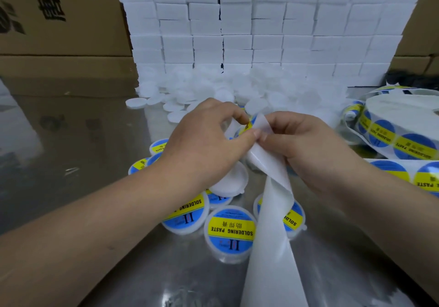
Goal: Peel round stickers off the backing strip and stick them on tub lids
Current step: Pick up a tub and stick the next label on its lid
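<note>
My left hand [204, 145] pinches the edge of a round blue-and-yellow sticker [248, 126] between thumb and forefinger, and a plain white lid [231, 181] sits tucked under its palm. My right hand [308, 150] grips the white backing strip [273, 223], which curls over at the top and trails down toward me. Both hands meet above the metal table. Several tubs with stickered lids [231, 230] lie below them. The sticker is mostly hidden by my fingers.
A heap of bare white lids [213, 90] lies in front of a wall of stacked white boxes [237, 22]. A roll of stickers [401, 128] sits at the right. Cardboard cartons [59, 33] stand at the left and far right. The shiny metal table [83, 140] extends left.
</note>
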The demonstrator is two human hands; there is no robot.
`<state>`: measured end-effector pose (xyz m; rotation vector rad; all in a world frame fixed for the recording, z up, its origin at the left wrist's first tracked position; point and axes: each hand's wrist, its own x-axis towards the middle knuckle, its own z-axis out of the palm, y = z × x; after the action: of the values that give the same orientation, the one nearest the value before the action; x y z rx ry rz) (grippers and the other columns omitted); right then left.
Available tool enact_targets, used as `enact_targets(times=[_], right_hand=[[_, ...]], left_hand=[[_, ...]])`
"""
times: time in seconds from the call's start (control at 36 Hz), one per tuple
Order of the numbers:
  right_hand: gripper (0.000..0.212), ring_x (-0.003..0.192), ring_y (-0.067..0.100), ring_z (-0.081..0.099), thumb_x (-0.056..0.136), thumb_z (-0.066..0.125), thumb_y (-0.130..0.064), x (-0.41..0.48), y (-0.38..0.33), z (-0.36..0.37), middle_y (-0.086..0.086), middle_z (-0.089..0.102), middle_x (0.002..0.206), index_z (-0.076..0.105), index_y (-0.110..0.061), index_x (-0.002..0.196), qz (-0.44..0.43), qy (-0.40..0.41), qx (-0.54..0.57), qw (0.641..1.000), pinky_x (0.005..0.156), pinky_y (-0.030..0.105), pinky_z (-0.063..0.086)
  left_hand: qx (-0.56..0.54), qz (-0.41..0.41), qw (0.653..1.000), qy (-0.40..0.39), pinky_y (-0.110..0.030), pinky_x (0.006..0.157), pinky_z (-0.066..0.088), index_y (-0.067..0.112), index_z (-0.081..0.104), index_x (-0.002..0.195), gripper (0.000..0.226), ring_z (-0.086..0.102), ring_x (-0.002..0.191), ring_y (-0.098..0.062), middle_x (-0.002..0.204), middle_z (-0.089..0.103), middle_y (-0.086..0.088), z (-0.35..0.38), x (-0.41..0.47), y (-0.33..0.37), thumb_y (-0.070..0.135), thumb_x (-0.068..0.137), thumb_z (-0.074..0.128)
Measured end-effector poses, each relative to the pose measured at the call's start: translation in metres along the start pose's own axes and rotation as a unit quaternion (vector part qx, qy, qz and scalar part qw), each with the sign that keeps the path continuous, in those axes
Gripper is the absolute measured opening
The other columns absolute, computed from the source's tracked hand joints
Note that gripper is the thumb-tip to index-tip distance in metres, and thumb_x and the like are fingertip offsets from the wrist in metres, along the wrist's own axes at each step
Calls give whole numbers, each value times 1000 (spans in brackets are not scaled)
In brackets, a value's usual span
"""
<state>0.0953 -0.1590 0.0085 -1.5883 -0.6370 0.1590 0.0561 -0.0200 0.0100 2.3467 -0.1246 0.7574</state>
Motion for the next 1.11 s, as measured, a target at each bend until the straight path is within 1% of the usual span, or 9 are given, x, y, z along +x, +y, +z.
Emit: enact_targets(times=[0.22, 0.36, 0.42, 0.5, 0.58, 0.69, 0.81, 0.97, 1.11], right_hand=[[42, 47, 8, 53, 80, 46, 13, 1, 0, -1, -1, 61, 55, 66, -17, 58, -2, 27, 25, 999, 44, 15, 42], [31, 65, 14, 63, 79, 49, 2, 4, 2, -6, -7, 67, 74, 64, -25, 87, 2, 85, -58, 995, 60, 29, 50], [41, 73, 15, 63, 80, 49, 0, 5, 2, -8, -11, 64, 86, 54, -31, 106, -16, 122, -80, 989, 63, 30, 50], [55, 64, 8, 56, 78, 46, 3, 3, 0, -7, -18, 59, 98, 44, -43, 109, -78, 151, -118, 978, 51, 17, 46], [57, 52, 0, 46, 74, 41, 8, 0, -2, -6, -16, 61, 91, 56, -42, 96, -118, 154, -131, 972, 47, 9, 38], [49, 79, -14, 54, 70, 39, 11, -4, -5, -2, -23, 61, 91, 61, -33, 68, -175, 147, -147, 962, 69, 5, 37], [45, 54, -10, 52, 73, 41, 10, -4, -6, -5, -25, 61, 56, 62, -29, 64, -153, 188, -129, 962, 50, 3, 34], [22, 48, -1, 49, 65, 52, -11, -1, -7, -5, -12, 62, 51, 66, -22, 52, -76, 148, -83, 983, 45, 9, 37], [28, 55, 7, 53, 68, 51, -36, -2, -6, -5, -2, 65, 58, 72, -19, 60, -38, 109, -47, 992, 46, 14, 40]], left_hand=[[-243, -179, 953, 30, -19, 56, 45, 26, 65, 73, 9, 55, 60, -4, 70, 61, 12, -8, 15, -2, 29, 81, 64], [-283, -229, 921, 139, -24, 56, 40, 24, 57, 72, 16, 56, 66, -12, 73, 57, 7, -28, 33, -7, 27, 87, 58], [-276, -222, 921, 164, -24, 55, 39, 25, 56, 69, 19, 54, 65, -14, 72, 55, 5, -35, 37, -7, 31, 87, 58], [-193, -180, 952, 156, -24, 61, 44, 26, 61, 72, 22, 56, 66, -9, 73, 59, 9, -34, 28, -5, 45, 83, 58], [-111, -118, 977, 139, -8, 43, 36, 23, 61, 73, 30, 48, 52, 4, 63, 56, 12, -25, 6, -1, 53, 78, 57], [-49, -78, 987, 133, -16, 54, 36, 28, 56, 72, 31, 49, 66, 2, 72, 56, 13, -18, -6, 2, 59, 70, 53], [-18, -47, 988, 144, -22, 60, 36, 30, 56, 79, 28, 49, 75, -5, 85, 55, 8, -21, -5, -5, 57, 74, 53], [7, -33, 987, 160, -22, 60, 34, 35, 49, 72, 22, 45, 76, -8, 88, 52, 7, -21, -4, -17, 52, 81, 59], [50, 2, 986, 161, -23, 60, 26, 30, 50, 83, 29, 39, 78, -5, 81, 44, 12, -22, -5, -16, 57, 71, 50]])
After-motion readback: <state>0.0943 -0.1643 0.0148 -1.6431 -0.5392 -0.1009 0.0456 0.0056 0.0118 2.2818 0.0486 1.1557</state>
